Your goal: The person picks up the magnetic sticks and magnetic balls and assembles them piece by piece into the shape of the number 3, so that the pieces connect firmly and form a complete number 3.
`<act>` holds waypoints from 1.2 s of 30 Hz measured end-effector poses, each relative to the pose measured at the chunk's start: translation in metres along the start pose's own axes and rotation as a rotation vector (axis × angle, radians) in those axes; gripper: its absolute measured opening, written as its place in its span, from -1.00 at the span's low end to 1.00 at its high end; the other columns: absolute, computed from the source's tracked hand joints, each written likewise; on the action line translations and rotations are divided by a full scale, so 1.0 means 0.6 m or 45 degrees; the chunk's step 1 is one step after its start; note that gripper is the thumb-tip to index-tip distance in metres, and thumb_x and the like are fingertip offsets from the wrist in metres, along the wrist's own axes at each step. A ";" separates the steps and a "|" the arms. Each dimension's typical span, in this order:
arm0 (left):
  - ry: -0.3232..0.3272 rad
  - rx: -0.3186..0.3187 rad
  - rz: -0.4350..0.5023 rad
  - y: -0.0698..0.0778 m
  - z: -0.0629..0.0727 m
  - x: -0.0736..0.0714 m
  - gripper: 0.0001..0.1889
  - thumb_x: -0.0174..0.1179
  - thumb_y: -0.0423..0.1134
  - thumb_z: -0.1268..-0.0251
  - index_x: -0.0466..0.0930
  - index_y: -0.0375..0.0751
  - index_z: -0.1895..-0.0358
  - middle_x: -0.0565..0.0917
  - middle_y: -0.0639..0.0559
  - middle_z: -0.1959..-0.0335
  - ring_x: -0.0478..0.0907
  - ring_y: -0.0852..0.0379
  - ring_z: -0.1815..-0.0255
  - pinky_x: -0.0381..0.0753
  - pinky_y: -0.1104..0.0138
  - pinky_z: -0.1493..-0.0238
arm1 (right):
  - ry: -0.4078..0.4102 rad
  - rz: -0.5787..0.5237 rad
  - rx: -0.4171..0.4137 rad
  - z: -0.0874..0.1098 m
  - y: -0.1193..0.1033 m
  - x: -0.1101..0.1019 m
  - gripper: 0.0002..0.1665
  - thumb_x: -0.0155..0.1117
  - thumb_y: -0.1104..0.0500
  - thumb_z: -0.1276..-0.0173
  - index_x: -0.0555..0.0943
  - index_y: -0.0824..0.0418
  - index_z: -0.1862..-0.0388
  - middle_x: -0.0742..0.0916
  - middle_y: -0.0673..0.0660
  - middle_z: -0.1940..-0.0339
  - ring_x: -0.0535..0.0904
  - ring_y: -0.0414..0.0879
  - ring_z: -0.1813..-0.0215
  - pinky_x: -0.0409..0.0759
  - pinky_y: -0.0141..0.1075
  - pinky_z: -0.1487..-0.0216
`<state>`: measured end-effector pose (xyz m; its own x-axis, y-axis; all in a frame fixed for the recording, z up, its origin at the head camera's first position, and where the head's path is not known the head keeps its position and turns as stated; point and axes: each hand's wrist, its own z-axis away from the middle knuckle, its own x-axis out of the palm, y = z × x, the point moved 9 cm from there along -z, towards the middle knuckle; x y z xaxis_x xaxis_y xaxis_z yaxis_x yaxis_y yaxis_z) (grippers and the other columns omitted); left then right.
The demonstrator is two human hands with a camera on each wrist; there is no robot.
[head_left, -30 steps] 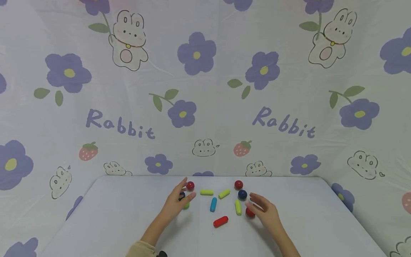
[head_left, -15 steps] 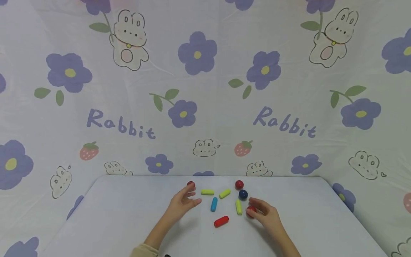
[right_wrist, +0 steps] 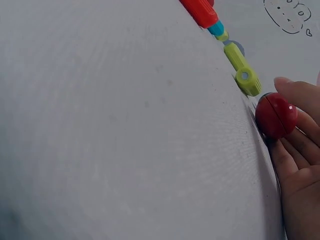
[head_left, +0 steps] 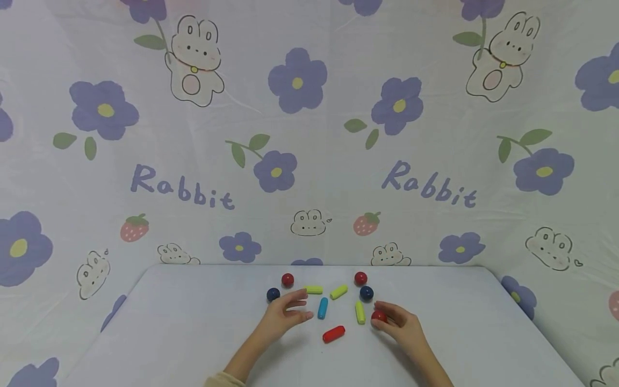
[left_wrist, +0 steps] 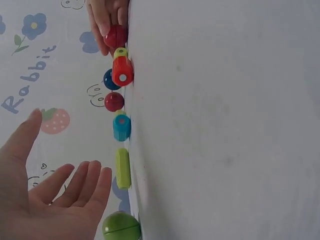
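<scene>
My left hand (head_left: pixel 285 316) hovers over the table with fingers spread and relaxed, holding nothing. It is nearest to a yellow-green ridged stick (head_left: pixel 314 289) and a blue stick (head_left: pixel 323 308). A green ball (left_wrist: pixel 121 229) shows low in the left wrist view; in the head view the left hand hides it. My right hand (head_left: pixel 403 325) is cupped beside a red ball (right_wrist: pixel 276 116) resting on the table. Its fingers lie behind the ball and the thumb stands above it, without a clear pinch.
On the white table (head_left: pixel 169 328) lie a red stick (head_left: pixel 333 334) and two more yellow-green sticks, one upright in view (head_left: pixel 360 312), one slanted (head_left: pixel 339 292). Two dark blue balls (head_left: pixel 366 293) and two other red balls (head_left: pixel 360 278) sit farther back. A printed cloth (head_left: pixel 329 134) hangs behind.
My left hand has moved right and nearer the front, uncovering the dark blue ball at left. The right hand has settled slightly closer around the red ball, which stays in place.
</scene>
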<state>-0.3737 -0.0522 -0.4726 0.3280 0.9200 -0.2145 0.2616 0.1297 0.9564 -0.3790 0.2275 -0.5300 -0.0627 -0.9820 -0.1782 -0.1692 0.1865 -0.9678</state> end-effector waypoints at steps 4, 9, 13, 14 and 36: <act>-0.028 -0.009 0.028 -0.002 0.002 0.011 -0.44 0.29 -0.25 -0.04 0.37 -0.35 -0.14 0.47 -0.22 -0.04 0.35 -0.24 -0.08 0.47 0.30 0.08 | -0.001 0.006 0.033 0.001 0.006 -0.001 -0.43 0.46 0.22 0.07 0.54 0.25 0.00 0.61 0.13 0.02 0.48 -0.10 -0.06 0.41 -0.41 0.02; -0.068 -0.060 0.099 -0.046 -0.007 0.025 -0.44 0.30 -0.24 -0.03 0.39 -0.33 -0.14 0.46 -0.27 -0.04 0.39 -0.20 -0.06 0.48 0.33 0.10 | -0.006 0.035 0.057 0.002 0.008 0.000 -0.44 0.45 0.20 0.06 0.54 0.21 0.01 0.60 0.10 0.01 0.46 -0.10 -0.07 0.42 -0.41 0.03; -0.096 -0.114 0.090 -0.066 -0.010 0.038 -0.43 0.31 -0.19 -0.02 0.40 -0.28 -0.14 0.49 -0.17 -0.04 0.43 -0.08 -0.04 0.49 0.31 0.12 | -0.007 0.032 0.068 0.003 0.008 0.000 -0.44 0.45 0.20 0.06 0.54 0.21 0.00 0.60 0.11 0.00 0.45 -0.09 -0.09 0.42 -0.41 0.03; -0.102 -0.121 0.081 -0.068 -0.010 0.041 -0.43 0.31 -0.18 -0.02 0.41 -0.27 -0.14 0.50 -0.15 -0.03 0.44 -0.05 -0.04 0.49 0.30 0.12 | -0.008 0.028 0.071 0.003 0.008 0.000 -0.44 0.45 0.20 0.06 0.54 0.20 0.00 0.60 0.10 0.00 0.45 -0.09 -0.09 0.42 -0.41 0.03; -0.179 -0.167 0.055 -0.082 -0.005 0.087 -0.53 0.35 -0.22 0.04 0.52 -0.24 -0.02 0.58 -0.03 0.11 0.52 0.09 0.08 0.50 0.35 0.14 | 0.015 0.034 0.029 0.007 0.001 -0.002 -0.54 0.43 0.22 0.02 0.59 0.22 0.07 0.63 0.13 0.07 0.51 -0.07 -0.01 0.45 -0.39 0.06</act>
<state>-0.3721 -0.0093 -0.5303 0.4627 0.8661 -0.1894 0.1270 0.1467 0.9810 -0.3748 0.2288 -0.5313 -0.0785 -0.9762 -0.2022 -0.1452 0.2119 -0.9665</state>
